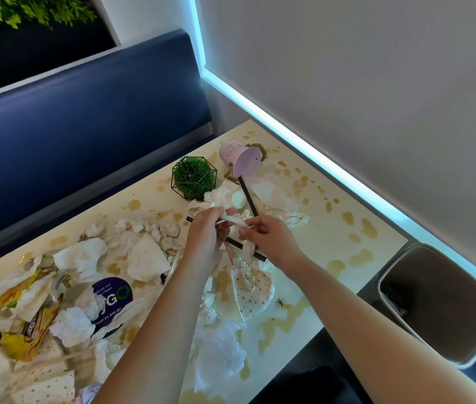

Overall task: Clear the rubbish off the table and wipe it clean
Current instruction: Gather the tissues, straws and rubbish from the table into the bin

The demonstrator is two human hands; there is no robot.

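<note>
Both hands over the littered table, gathering rubbish.
Left hand and right hand pinch a crumpled tissue, seemingly with a black straw, left of the bin.

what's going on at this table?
A person is partway through clearing a very messy table. Both hands are gathering rubbish above it: the left hand grips crumpled tissue, and the right hand pinches more tissue by a black straw. A pink cup lies tipped over near a small green plant. Wrappers, napkins and brownish spills still cover the surface. An open bin waits at the right. No wiping yet.
</note>
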